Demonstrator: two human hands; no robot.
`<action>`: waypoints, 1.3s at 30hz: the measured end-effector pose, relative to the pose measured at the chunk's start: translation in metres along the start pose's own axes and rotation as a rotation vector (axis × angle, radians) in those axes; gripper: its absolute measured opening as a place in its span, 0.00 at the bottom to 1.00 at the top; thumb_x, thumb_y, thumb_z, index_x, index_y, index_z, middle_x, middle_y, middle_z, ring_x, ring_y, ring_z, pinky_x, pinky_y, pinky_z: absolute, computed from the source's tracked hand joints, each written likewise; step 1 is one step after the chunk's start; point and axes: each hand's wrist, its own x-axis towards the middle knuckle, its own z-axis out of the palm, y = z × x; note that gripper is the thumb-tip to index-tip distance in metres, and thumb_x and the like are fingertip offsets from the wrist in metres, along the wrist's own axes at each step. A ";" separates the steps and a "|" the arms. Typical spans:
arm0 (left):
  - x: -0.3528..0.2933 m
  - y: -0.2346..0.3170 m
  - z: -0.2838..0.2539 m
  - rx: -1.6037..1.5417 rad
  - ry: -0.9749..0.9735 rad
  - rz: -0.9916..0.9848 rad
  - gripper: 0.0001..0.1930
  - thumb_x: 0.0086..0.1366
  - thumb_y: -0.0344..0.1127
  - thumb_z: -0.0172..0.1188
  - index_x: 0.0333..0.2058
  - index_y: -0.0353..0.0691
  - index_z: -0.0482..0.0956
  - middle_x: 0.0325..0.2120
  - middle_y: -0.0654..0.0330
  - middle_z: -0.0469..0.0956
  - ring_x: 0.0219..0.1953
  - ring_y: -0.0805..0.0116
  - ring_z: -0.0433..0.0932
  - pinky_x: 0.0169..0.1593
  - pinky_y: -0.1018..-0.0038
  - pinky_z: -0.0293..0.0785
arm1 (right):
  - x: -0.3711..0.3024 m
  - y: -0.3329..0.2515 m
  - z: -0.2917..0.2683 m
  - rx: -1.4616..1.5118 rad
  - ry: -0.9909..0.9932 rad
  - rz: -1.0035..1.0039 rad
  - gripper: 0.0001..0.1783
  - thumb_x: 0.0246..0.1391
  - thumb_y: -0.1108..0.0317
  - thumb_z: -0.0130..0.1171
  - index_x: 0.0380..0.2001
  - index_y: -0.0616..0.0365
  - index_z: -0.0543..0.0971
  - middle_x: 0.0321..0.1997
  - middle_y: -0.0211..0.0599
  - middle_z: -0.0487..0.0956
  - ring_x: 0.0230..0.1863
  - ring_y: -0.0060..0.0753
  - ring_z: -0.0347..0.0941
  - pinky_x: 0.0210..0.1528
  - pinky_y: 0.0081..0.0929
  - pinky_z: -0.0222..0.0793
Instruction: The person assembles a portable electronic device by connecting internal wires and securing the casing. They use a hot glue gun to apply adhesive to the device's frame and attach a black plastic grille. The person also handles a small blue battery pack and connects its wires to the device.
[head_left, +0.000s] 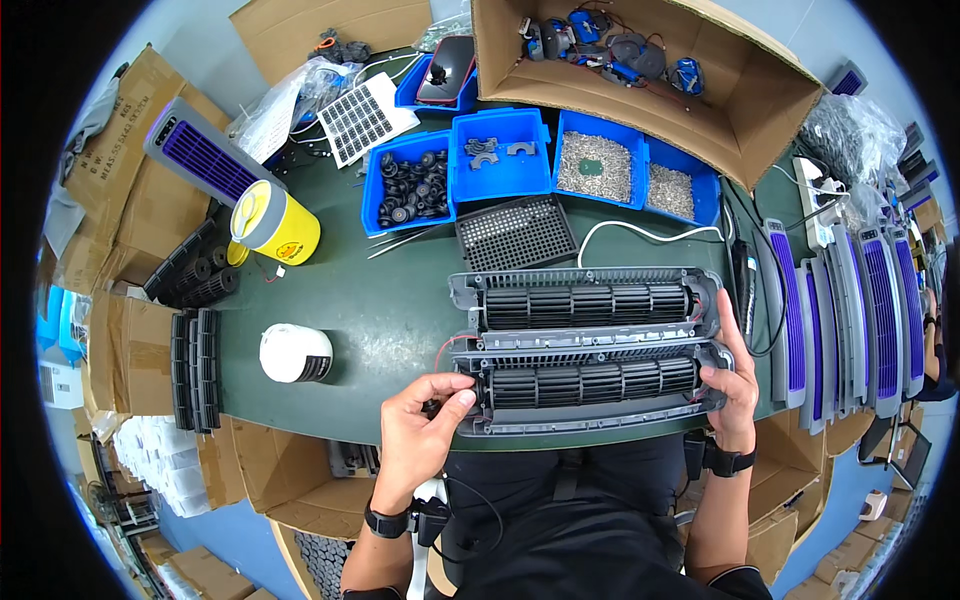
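Observation:
Two long grey fan housings lie side by side before me, each with a ribbed black cylindrical fan wheel inside. At the left end of the near housing (pixel 590 410), my left hand (pixel 425 420) has its thumb and index finger pinched together by the wheel's end. What they pinch is mostly hidden; a small dark bit shows beneath the fingers. My right hand (pixel 735 390) grips the near housing's right end, thumb on top, its index finger stretched up beside the far housing (pixel 590 337). A thin red wire (pixel 445 345) curls from the left ends of the housings.
Blue bins (pixel 500 190) of black round parts, grey clips and screws line the back, below a cardboard box (pixel 660 110) of motors. A black perforated tray (pixel 515 235), a yellow canister (pixel 290 230) and a white jar (pixel 296 353) stand nearby. Purple-grilled housings (pixel 790 310) line the right.

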 end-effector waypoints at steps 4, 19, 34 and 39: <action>-0.001 0.000 -0.003 -0.043 -0.017 -0.046 0.07 0.67 0.22 0.70 0.44 0.33 0.88 0.33 0.66 0.85 0.33 0.83 0.75 0.38 0.82 0.74 | 0.000 0.001 0.001 0.014 0.003 -0.008 0.59 0.37 0.67 0.59 0.79 0.66 0.56 0.73 0.53 0.71 0.70 0.40 0.71 0.75 0.31 0.58; 0.003 -0.011 -0.002 -0.101 -0.056 0.110 0.08 0.65 0.19 0.69 0.42 0.35 0.88 0.38 0.63 0.86 0.34 0.81 0.75 0.40 0.80 0.73 | 0.000 0.000 0.002 0.034 -0.001 0.002 0.60 0.36 0.68 0.59 0.79 0.68 0.55 0.76 0.55 0.67 0.73 0.40 0.68 0.77 0.31 0.55; 0.001 0.003 0.001 -0.017 -0.016 0.003 0.06 0.69 0.26 0.70 0.43 0.33 0.88 0.26 0.70 0.81 0.28 0.84 0.72 0.34 0.81 0.72 | -0.001 -0.001 0.002 0.069 -0.009 0.013 0.60 0.37 0.70 0.58 0.79 0.69 0.53 0.76 0.54 0.67 0.71 0.40 0.70 0.75 0.30 0.58; -0.001 0.002 -0.007 -0.035 -0.046 -0.008 0.09 0.69 0.21 0.65 0.47 0.33 0.84 0.34 0.67 0.80 0.34 0.83 0.72 0.39 0.81 0.71 | -0.001 -0.001 0.002 0.064 -0.015 0.004 0.60 0.37 0.71 0.58 0.79 0.69 0.53 0.76 0.54 0.67 0.72 0.40 0.69 0.76 0.31 0.57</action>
